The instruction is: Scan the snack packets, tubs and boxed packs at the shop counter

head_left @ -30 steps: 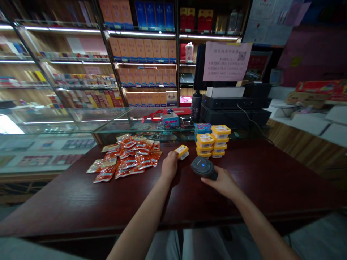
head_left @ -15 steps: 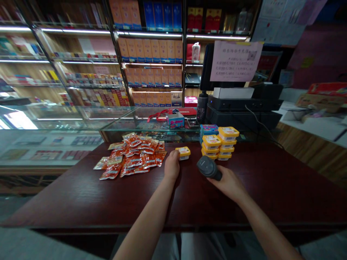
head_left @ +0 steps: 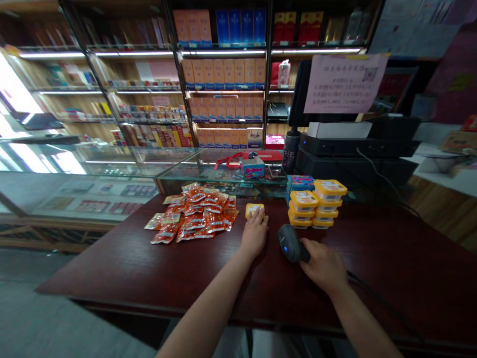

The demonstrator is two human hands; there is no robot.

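In the head view, one yellow tub (head_left: 250, 208) is set on the worktop (head_left: 179, 278), apart from the stacked tubs (head_left: 329, 189) and near the heaped orange packets (head_left: 199, 214); whether any have been scanned cannot be told. The left hand's (head_left: 255, 233) fingers are extended, slightly parted, over its near edge. A scanner (head_left: 288, 242) is gripped by the right hand's (head_left: 325, 266) closed fingers.

It is pretty dim. Long white strip lights (head_left: 223, 52) glow on the brown wooden shelves (head_left: 40, 102). White glare shines far left. The dark red wooden table (head_left: 130, 271) gleams softly. Edges look stretched and blurry.
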